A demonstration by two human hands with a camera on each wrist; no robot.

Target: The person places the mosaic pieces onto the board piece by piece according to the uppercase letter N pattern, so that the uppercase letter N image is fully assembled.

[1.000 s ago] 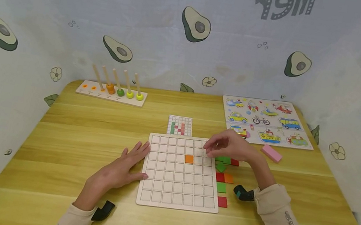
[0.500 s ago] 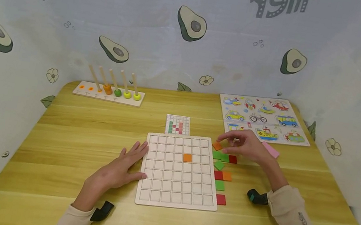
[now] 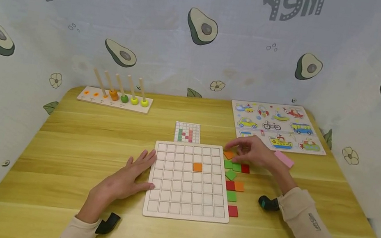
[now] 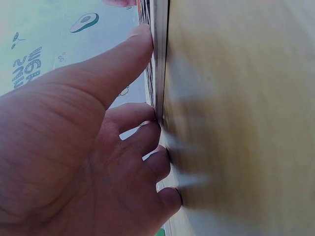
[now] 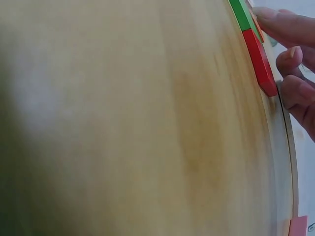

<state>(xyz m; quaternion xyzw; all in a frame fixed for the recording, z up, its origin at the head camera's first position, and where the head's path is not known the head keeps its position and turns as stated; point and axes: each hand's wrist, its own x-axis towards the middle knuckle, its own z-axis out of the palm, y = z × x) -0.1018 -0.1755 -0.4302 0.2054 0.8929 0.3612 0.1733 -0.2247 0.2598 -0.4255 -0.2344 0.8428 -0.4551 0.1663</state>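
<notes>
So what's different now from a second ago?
The right hand moved right, from over the far right corner of the grid board to the loose orange tile just beside it. I can't tell whether it's pinching that tile. The left hand stayed at the board's left edge, and the orange square on the board stayed in its slot.

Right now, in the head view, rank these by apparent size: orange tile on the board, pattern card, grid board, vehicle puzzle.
Largest: Grid board
Vehicle puzzle, partly behind the right hand
Pattern card
Smallest: Orange tile on the board
</notes>
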